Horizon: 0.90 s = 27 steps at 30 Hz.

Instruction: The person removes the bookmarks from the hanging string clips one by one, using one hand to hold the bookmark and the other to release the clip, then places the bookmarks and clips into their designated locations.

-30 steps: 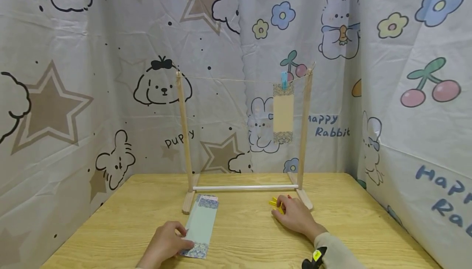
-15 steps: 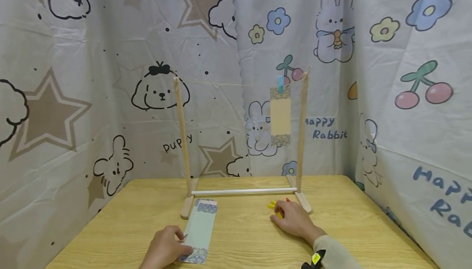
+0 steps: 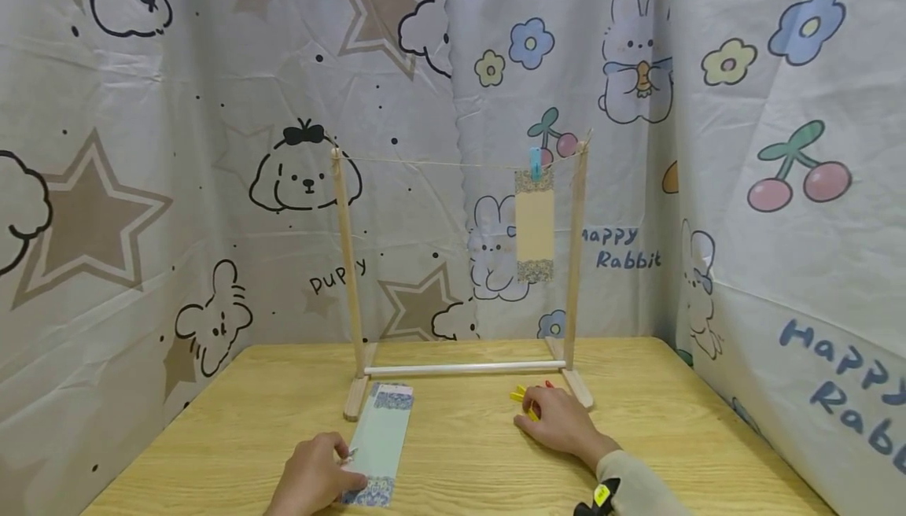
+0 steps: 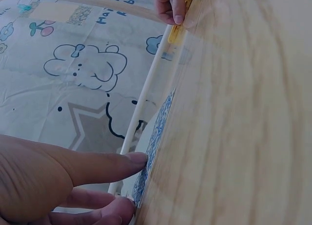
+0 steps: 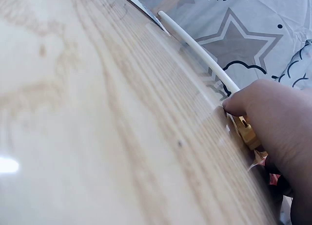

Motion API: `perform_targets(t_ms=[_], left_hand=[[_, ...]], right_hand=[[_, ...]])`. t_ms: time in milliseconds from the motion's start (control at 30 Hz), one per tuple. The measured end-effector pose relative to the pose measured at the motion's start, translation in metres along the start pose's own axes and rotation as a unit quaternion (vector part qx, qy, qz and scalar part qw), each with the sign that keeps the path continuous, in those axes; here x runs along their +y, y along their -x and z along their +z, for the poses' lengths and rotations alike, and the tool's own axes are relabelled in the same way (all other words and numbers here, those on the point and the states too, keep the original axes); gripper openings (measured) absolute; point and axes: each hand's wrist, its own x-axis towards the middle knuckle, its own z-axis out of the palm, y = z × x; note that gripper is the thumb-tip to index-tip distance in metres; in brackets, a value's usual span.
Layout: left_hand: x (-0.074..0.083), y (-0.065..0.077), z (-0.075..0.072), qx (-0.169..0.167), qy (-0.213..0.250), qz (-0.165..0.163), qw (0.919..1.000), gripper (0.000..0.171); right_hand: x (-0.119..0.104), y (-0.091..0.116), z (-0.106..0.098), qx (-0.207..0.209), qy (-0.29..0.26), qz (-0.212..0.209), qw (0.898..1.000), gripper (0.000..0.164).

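Note:
A pale green paper strip [image 3: 382,441] with blue patterned ends lies on the table, a pinkish edge showing at its far end. My left hand [image 3: 311,473] grips its near left corner. The thumb lies on the patterned end [image 4: 155,137] in the left wrist view, with curled fingers at the side edge. On the right, my right hand [image 3: 562,422] pinches a yellow clothespin [image 3: 534,412] low over the table, its fingers partly hiding it. More yellow [image 3: 519,394] shows just beyond the fingertips, and a small red piece [image 3: 549,384] lies behind the hand.
A wooden stand [image 3: 347,264] with a white crossbar [image 3: 463,368] stands at the back. On its string [image 3: 432,162], a blue clothespin [image 3: 535,162] holds a beige paper strip [image 3: 534,225] near the right post [image 3: 576,264]. Printed curtains [image 3: 283,68] surround the wooden table [image 3: 463,453].
The head view has shifted slightly, so everything sits a little lower and further left. Both hands stay nearly where they were, left at the green strip, right at the yellow clothespin.

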Motion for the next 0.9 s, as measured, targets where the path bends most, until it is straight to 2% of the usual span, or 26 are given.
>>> perform_targets(t_ms=[167,233,367,467,533,567,667,767,833,900], left_hand=[[-0.001,-0.003,0.0,0.01,-0.015,0.014,0.9997,0.039],[-0.001,-0.003,-0.001,0.019,-0.014,0.033,0.9992,0.039],[0.001,-0.003,-0.001,0.057,0.017,0.077,0.9953,0.043],[0.005,-0.006,0.002,0.086,0.067,0.099,0.9891,0.039],[0.009,-0.009,0.004,0.095,0.106,0.101,0.9846,0.036],[0.011,-0.011,0.005,0.099,0.127,0.103,0.9816,0.035],[0.017,-0.017,0.005,0.097,0.181,0.104,0.973,0.036],[0.021,-0.021,0.003,0.092,0.207,0.121,0.9664,0.038],[0.024,-0.025,0.002,0.091,0.213,0.133,0.9636,0.039],[0.027,-0.029,0.001,0.088,0.216,0.141,0.9621,0.039]], right_hand=[[0.0,-0.001,-0.001,-0.008,0.003,0.013,1.0,0.018],[-0.001,-0.002,-0.003,-0.007,-0.013,0.018,1.0,0.019],[-0.005,-0.005,-0.008,0.008,-0.072,0.051,0.996,0.018],[-0.007,-0.006,-0.017,0.033,-0.145,0.101,0.984,0.014],[-0.008,-0.009,-0.027,0.05,-0.207,0.126,0.969,0.014],[-0.008,-0.01,-0.032,0.056,-0.244,0.137,0.958,0.016],[-0.009,-0.015,-0.049,0.07,-0.364,0.146,0.917,0.026],[-0.008,-0.019,-0.063,0.066,-0.461,0.134,0.875,0.031],[-0.007,-0.021,-0.07,0.062,-0.495,0.119,0.858,0.031],[-0.005,-0.02,-0.073,0.061,-0.511,0.111,0.85,0.029]])
